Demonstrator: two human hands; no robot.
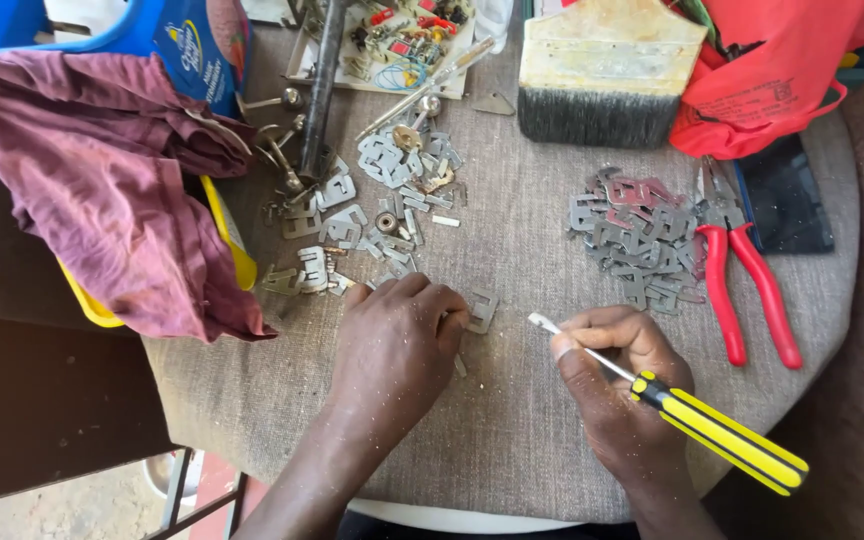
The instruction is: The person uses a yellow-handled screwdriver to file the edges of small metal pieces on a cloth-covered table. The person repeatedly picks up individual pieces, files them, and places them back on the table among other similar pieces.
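Glossy plastic screwdriver handle [720, 432], metal shaft

A round table [512, 440], covered with coarse grey-brown cloth, fills most of the view in even daylight. Past its left edge stands a dark wooden surface [42, 400], and below that, at the bottom left corner, thin metal legs [184, 490] stand over a sandy, reddish floor [82, 510].
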